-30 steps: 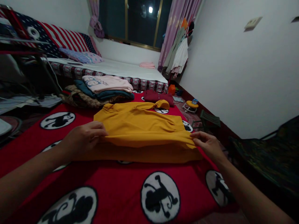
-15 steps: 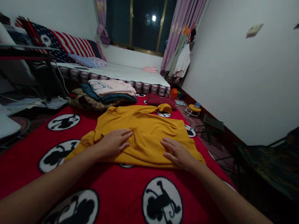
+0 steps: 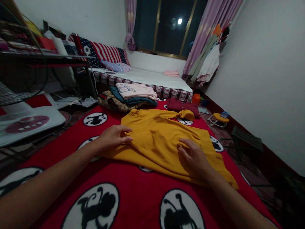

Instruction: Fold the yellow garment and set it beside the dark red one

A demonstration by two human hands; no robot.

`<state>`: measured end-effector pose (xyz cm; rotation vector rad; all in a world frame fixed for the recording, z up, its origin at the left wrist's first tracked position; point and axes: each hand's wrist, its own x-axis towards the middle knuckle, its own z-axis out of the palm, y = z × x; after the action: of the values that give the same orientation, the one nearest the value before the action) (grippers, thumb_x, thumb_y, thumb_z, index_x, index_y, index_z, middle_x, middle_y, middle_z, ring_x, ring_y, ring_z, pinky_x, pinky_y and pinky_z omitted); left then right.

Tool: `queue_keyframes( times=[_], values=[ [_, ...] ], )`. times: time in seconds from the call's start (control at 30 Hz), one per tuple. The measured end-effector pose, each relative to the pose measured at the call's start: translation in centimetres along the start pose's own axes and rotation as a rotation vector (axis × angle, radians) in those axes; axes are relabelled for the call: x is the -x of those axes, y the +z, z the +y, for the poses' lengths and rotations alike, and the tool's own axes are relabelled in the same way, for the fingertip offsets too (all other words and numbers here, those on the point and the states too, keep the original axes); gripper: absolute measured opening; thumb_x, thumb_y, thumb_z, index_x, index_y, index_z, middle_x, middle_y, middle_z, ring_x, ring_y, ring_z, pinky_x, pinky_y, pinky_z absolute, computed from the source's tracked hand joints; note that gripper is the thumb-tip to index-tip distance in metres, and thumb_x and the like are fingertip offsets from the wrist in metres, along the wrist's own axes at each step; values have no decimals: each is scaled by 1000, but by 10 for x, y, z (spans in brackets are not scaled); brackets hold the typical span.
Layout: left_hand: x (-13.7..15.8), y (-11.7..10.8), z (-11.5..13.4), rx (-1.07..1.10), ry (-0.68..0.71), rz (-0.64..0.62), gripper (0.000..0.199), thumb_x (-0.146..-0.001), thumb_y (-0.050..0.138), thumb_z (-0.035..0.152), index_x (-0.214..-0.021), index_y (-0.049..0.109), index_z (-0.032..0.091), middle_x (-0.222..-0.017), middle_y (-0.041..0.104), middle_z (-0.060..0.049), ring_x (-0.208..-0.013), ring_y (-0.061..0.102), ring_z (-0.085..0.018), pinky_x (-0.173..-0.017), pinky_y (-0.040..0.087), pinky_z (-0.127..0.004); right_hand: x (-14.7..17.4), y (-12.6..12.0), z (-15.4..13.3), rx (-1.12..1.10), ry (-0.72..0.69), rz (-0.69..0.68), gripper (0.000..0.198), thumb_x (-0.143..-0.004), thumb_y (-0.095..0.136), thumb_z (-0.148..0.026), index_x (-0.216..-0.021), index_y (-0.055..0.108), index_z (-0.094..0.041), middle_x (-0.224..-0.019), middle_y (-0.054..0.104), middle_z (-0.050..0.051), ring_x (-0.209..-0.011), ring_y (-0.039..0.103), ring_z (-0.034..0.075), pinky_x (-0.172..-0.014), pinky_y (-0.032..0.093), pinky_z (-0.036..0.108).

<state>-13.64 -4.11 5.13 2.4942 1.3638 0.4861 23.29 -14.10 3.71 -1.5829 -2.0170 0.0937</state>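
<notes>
A mustard-yellow long-sleeved top point(image 3: 154, 136) lies spread and wrinkled on a red blanket point(image 3: 135, 197) printed with black-and-white monkey circles. At the garment's left side is my left hand point(image 3: 113, 137), its thumb and fingers apart and slightly curved. This hand and forearm cover part of that side, including the sleeve there. Over the right half of the cloth, my right hand point(image 3: 194, 156) is loosely bent with its fingers parted and nothing between them. Whether its fingertips touch the fabric is hard to tell. One yellow cuff end curls at the far edge.
Beyond the top is a stack of folded clothes point(image 3: 135, 93), with a folded maroon garment point(image 3: 182, 106) to its right. A white fan base point(image 3: 30, 122) stands at left. On the right floor are a yellow-seated stool point(image 3: 219, 117) and a dark folding stool point(image 3: 246, 140).
The view has swung left, bringing the fan into sight. My hands have lifted from lying flat on the yellow top, and their fingers are now more curved. My left hand has moved toward the garment's left edge.
</notes>
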Motion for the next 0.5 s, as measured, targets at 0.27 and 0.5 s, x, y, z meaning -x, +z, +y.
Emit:
queue_keyframes(
  times=[0.27, 0.5],
  values=[
    [28, -12, -24, 26, 150, 49, 18, -80, 58, 25, -91, 71, 20, -90, 67, -5, -89, 60, -18, -80, 46, -27, -31, 26, -37, 0, -407, -111, 34, -94, 47, -27, -124, 61, -26, -140, 52, 9, -129, 48, 24, -105, 41, 44],
    [30, -22, -14, -180, 40, 2, 24, -72, 48, 9, -67, 69, 20, -80, 63, -3, -76, 59, -16, -65, 43, -25, -40, 57, -26, 180, -191, -312, 57, -97, 33, -49, -148, 34, -23, -153, 34, 9, -143, 28, 28, -111, 29, 56]
  ],
)
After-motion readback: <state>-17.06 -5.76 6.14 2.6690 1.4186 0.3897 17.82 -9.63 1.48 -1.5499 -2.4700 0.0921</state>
